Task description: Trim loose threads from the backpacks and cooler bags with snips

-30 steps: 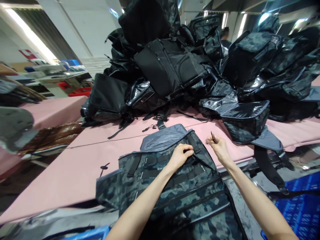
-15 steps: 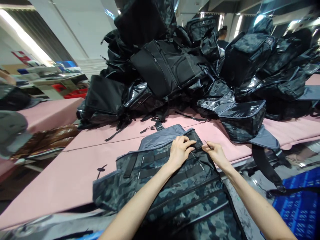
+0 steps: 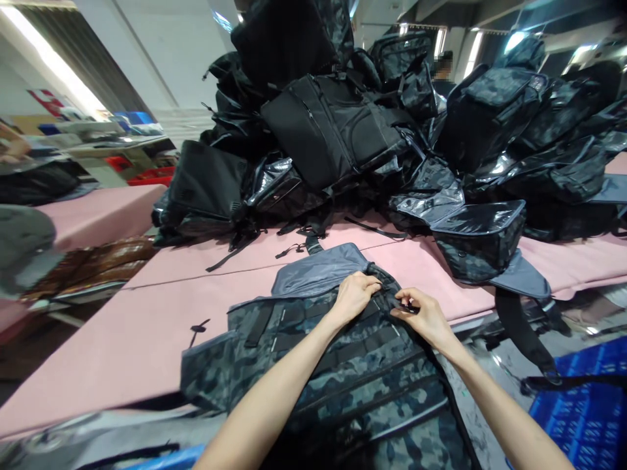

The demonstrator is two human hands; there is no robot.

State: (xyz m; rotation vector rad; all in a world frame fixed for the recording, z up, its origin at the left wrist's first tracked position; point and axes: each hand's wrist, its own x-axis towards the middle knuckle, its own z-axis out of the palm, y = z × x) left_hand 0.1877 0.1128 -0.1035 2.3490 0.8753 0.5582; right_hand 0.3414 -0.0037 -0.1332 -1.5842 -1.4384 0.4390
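Note:
A dark camouflage backpack (image 3: 362,391) lies before me on the pink-covered table, its grey flap (image 3: 318,267) spread out beyond it. My left hand (image 3: 356,295) pinches the fabric near the bag's far right corner, the thumb and fingers closed. Just right of it, my right hand (image 3: 424,318) is closed at the same edge, fingertips together around a small dark piece. Whether that is a tool or part of the bag, I cannot make out. A black cord end (image 3: 198,329) sticks out on the left side.
Black and camouflage backpacks (image 3: 337,130) are heaped along the back of the pink table (image 3: 161,326). An opened camouflage bag (image 3: 480,241) sits at right, its strap hanging over the edge. A blue plastic crate (image 3: 582,405) stands lower right. One person (image 3: 443,72) is behind the heap.
My left hand's fingers have drawn together on the bag's corner, which now looks bunched. The right hand has moved slightly down and in against the edge, and its thin dark piece is less visible.

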